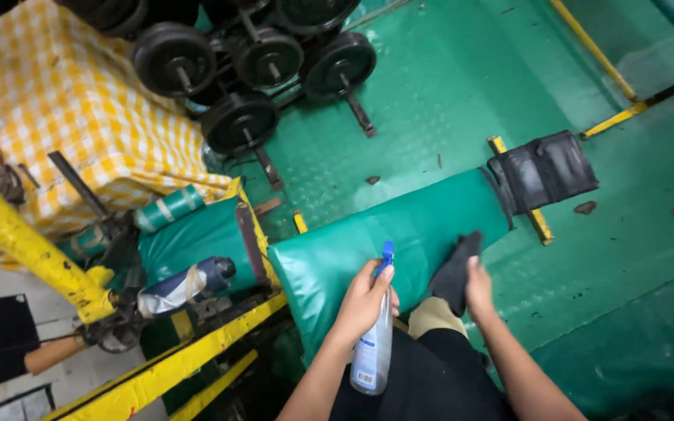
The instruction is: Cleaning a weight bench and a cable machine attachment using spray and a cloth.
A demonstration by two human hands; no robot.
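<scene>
My left hand [364, 300] is closed around the neck of a clear spray bottle [374, 343] with a blue trigger, its nozzle up near my fingertips and its body hanging down toward my lap. My right hand [479, 287] presses a dark cloth [454, 273] onto the green padded bench [399, 238], fingers bent over the cloth's lower edge. The bench pad runs away from me, slanting up to the right, and ends in a black padded block [544, 170]. Under it lies green textured flooring [446, 86] with yellow bars crossing it. Beyond the bench, a rack of black weight plates [259, 62] stands at the top. To the left are a yellow checked cloth [64, 101], a yellow painted frame [25, 242] and a second green pad [196, 234]. Another person's arm [48, 352] shows at the left edge.
</scene>
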